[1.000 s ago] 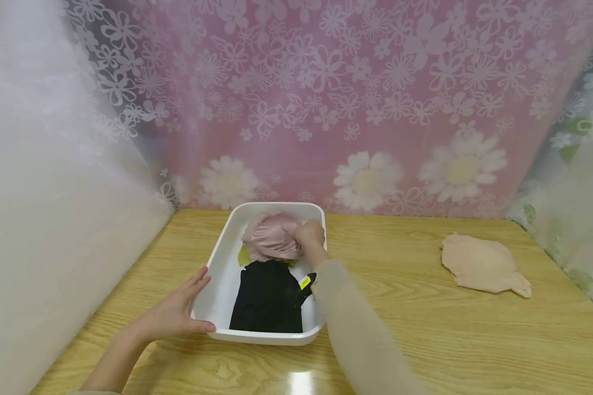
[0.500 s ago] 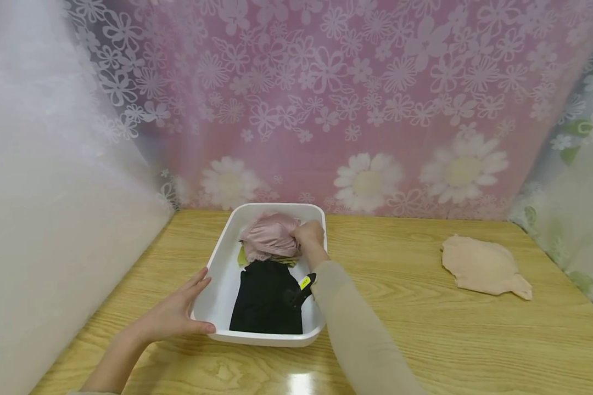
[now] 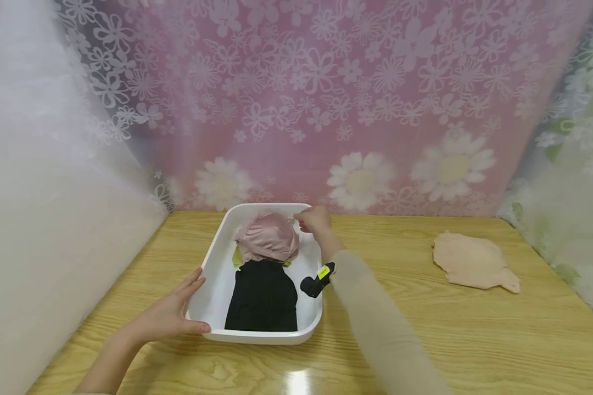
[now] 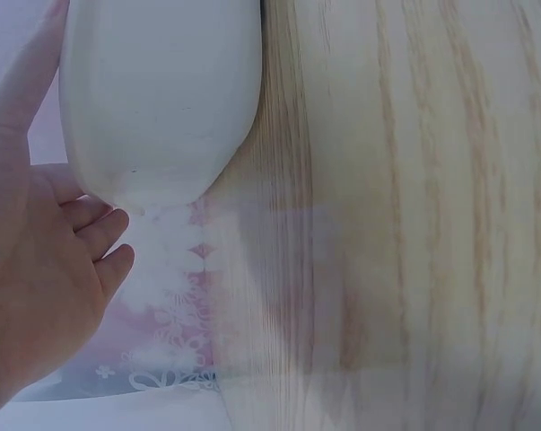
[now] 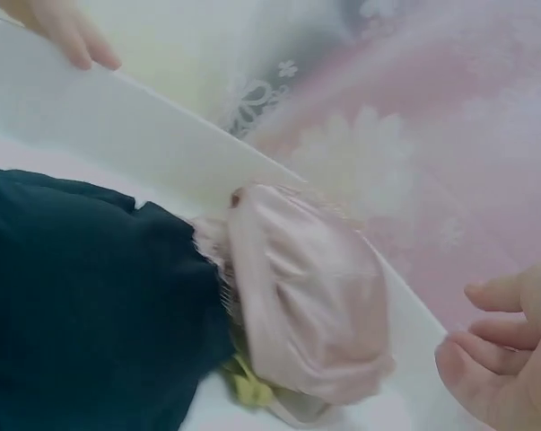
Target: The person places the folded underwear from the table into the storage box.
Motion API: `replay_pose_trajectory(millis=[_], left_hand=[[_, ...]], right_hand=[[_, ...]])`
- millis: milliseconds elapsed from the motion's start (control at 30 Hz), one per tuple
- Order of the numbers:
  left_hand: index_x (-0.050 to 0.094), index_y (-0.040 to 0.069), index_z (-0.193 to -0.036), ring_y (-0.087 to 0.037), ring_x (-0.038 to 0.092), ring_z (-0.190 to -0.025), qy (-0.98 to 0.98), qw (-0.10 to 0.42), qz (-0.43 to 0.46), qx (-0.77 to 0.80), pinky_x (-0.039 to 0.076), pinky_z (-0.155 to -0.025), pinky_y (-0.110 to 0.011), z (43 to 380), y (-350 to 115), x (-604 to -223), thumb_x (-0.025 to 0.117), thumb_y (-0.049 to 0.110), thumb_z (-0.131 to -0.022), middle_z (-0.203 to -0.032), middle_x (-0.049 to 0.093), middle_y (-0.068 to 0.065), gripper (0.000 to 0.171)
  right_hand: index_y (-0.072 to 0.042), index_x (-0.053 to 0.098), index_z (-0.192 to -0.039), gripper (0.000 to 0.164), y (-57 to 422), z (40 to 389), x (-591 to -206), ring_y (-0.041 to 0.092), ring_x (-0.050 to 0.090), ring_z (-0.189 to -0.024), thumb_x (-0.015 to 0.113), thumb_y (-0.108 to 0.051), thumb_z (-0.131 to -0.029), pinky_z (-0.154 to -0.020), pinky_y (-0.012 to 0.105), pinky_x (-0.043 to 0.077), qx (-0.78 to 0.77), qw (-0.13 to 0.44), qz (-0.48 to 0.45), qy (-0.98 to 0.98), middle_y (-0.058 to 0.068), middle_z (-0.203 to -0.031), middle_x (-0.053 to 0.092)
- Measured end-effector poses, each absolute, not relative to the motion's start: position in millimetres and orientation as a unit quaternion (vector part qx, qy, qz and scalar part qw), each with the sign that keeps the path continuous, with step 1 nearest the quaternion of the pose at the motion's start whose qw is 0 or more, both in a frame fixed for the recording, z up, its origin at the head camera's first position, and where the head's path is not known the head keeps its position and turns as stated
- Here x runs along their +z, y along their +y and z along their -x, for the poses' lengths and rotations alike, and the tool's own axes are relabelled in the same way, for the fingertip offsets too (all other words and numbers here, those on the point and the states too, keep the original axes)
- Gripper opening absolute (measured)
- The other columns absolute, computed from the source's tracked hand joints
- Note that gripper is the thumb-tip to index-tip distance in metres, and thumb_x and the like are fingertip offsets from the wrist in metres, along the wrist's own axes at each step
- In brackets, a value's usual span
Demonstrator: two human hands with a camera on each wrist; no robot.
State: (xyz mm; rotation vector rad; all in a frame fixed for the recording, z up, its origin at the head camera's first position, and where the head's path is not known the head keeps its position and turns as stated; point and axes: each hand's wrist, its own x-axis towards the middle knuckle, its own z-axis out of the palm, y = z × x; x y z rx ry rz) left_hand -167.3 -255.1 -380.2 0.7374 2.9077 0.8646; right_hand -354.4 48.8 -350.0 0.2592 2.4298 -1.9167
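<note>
A white tray [image 3: 308, 315] holds folded garments. At its far end lies a pink satin bra [image 3: 269, 236] with lace edging, and a bit of yellow-green cloth [image 5: 250, 386] shows beneath it. A black folded garment [image 3: 263, 299] lies flat at the near end. My left hand [image 3: 165, 315] rests spread around the tray's near left corner, its thumb by the front rim and fingers along the left side. My right hand [image 3: 316, 221] hovers by the far right corner, beside the bra; in the right wrist view its fingers [image 5: 485, 346] stand apart from the cloth with nothing between them.
A beige garment [image 3: 474, 260] lies flat on the wooden table [image 3: 390, 263] at the right. Flowered curtains [image 3: 286, 109] stand behind, and a whitish sheet [image 3: 69, 192] borders the left side. A black device with a yellow label [image 3: 321, 277] is on my right wrist.
My right hand has let go of the pink bra's right edge and moved slightly right and back, up to the tray's far right corner. The left hand stays at the tray.
</note>
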Motion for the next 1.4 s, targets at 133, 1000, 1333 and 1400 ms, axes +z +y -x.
replay_pose_trajectory(millis=[133,1000,1333,1400], left_hand=[[0.033,-0.013,-0.137,-0.048,0.023,-0.131,0.93,0.012,-0.238,0.28,0.03,-0.097,-0.06,167.4,-254.7,-378.7,0.079,0.042,-0.068,-0.149,0.018,-0.026,0.099],[0.027,-0.014,-0.138,-0.049,0.026,-0.129,0.937,-0.014,-0.224,0.268,0.028,-0.097,-0.06,156.7,-256.9,-382.0,0.078,0.044,-0.068,-0.145,0.023,-0.03,0.104],[0.029,-0.014,-0.138,-0.049,0.027,-0.128,0.936,-0.019,-0.226,0.268,0.029,-0.096,-0.061,156.8,-254.1,-381.7,0.078,0.044,-0.068,-0.145,0.024,-0.031,0.103],[0.029,-0.014,-0.137,-0.049,0.028,-0.128,0.936,-0.019,-0.228,0.266,0.029,-0.096,-0.061,157.1,-253.8,-381.6,0.078,0.044,-0.068,-0.144,0.024,-0.031,0.103]], right_hand=[[0.005,0.066,-0.102,0.032,76.5,388.5,-378.4,0.022,0.067,-0.076,0.076,-0.011,-0.076,-0.065,0.03,0.055,-0.689,0.045,-0.03,0.722,0.016,-0.09,0.068],[0.008,0.029,-0.14,0.058,248.6,315.3,-348.8,-0.001,0.058,-0.079,0.049,-0.025,-0.097,-0.097,0.041,0.04,-0.609,0.081,-0.004,0.789,0.016,-0.121,0.057],[0.012,0.019,-0.142,0.068,330.9,294.6,-351.3,0.011,0.056,-0.103,0.042,-0.036,-0.098,-0.097,0.034,0.041,-0.565,0.066,0.005,0.822,0.016,-0.125,0.05],[0.014,0.018,-0.141,0.07,346.3,290.8,-350.4,-0.004,0.053,-0.09,0.041,-0.036,-0.098,-0.092,0.03,0.044,-0.558,0.057,0.006,0.828,-0.002,-0.111,0.055]])
